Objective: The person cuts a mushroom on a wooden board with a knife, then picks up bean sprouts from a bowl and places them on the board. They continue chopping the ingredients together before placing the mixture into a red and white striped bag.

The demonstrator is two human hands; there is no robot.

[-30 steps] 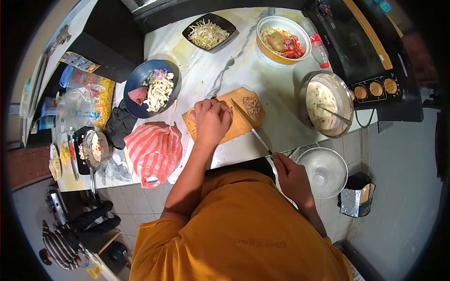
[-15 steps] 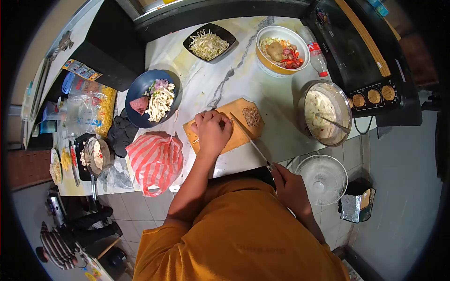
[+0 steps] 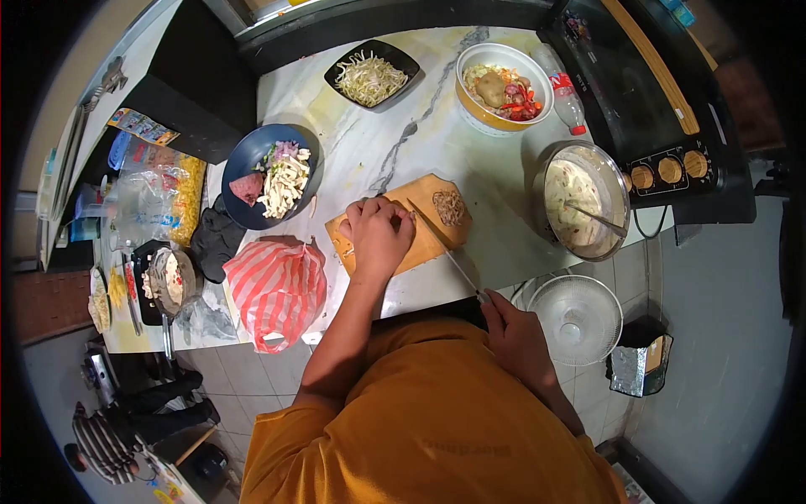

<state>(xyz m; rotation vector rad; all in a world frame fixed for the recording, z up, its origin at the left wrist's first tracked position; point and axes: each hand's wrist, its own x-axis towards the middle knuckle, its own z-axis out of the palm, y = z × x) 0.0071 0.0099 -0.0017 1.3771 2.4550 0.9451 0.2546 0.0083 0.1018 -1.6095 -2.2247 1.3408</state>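
My right hand [image 3: 515,334] grips the handle of a long knife [image 3: 453,262]. The blade slants up and left over the wooden cutting board [image 3: 413,256], its tip just beside my left fingers. My left hand [image 3: 379,237] rests on the board with fingers curled and pressed together; whatever they hold is hidden beneath them. A small pile of finely chopped brown pieces [image 3: 449,208] lies at the board's upper right. Pale bits show at the board's left edge.
Left are a blue plate [image 3: 239,210] of cut food and a striped plastic bag [image 3: 277,290]. Behind stand a black bowl of bean sprouts [image 3: 371,80] and a vegetable bowl [image 3: 470,118]. Right are a batter bowl [image 3: 617,181], bottle [image 3: 571,109] and oven [image 3: 663,197]. Another person [image 3: 109,441] is lower left.
The knife blade and my left hand have shifted very slightly. The view has moved a little; the other things stay where they were.
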